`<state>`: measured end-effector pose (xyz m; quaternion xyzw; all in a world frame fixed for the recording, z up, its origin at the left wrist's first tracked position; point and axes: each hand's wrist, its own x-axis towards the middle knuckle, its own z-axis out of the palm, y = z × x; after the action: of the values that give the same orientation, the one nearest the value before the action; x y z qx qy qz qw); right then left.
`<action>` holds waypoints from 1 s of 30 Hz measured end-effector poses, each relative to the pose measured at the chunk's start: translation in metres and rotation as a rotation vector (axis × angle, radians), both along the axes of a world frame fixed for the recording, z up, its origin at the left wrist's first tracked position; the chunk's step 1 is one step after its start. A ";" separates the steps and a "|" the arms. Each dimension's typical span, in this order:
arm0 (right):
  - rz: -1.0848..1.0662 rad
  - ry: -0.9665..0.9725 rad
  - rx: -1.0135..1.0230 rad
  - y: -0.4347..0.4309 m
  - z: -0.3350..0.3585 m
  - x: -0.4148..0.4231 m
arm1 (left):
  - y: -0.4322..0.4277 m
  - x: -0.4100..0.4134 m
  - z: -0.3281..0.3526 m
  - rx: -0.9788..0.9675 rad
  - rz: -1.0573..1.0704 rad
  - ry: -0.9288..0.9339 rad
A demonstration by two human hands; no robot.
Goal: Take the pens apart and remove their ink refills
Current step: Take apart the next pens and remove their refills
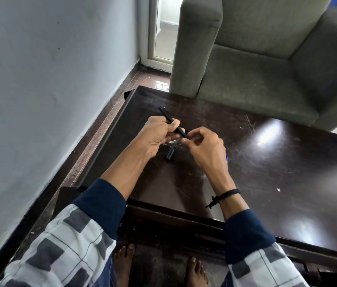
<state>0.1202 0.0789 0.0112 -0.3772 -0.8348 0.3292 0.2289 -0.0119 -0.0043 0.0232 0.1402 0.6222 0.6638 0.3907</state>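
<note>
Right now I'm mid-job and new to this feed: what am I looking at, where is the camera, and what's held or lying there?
There is no machine: this one picture comes from a camera worn on a person's head, looking down at their bare hands. The left hand has its grip closed around a black pen, and the right hand pinches the pen's near end. Below them a black pen cap lies on the dark wooden table. A grey armchair stands behind.
</note>
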 end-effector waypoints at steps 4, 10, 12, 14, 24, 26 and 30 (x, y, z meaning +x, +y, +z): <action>-0.004 -0.012 0.015 0.000 0.000 0.000 | 0.000 0.002 0.001 0.002 -0.009 -0.002; 0.006 0.003 -0.004 0.000 0.000 0.000 | 0.000 0.002 0.003 0.000 -0.007 0.001; 0.004 0.014 0.006 -0.001 0.000 0.000 | -0.001 0.001 0.003 0.003 -0.003 0.000; -0.008 0.017 0.004 -0.001 0.000 0.000 | 0.000 0.002 0.002 0.002 -0.007 0.000; -0.002 0.027 -0.120 0.002 0.001 0.000 | 0.000 0.002 0.002 0.011 -0.017 -0.015; 0.014 0.048 -0.120 0.001 0.001 -0.001 | -0.001 0.001 0.002 0.010 -0.013 -0.019; 0.022 0.035 -0.042 0.000 0.002 -0.001 | -0.001 -0.001 0.002 0.012 -0.004 -0.024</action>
<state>0.1193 0.0785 0.0128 -0.3669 -0.8277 0.3557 0.2320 -0.0124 -0.0054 0.0255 0.1358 0.6134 0.6682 0.3985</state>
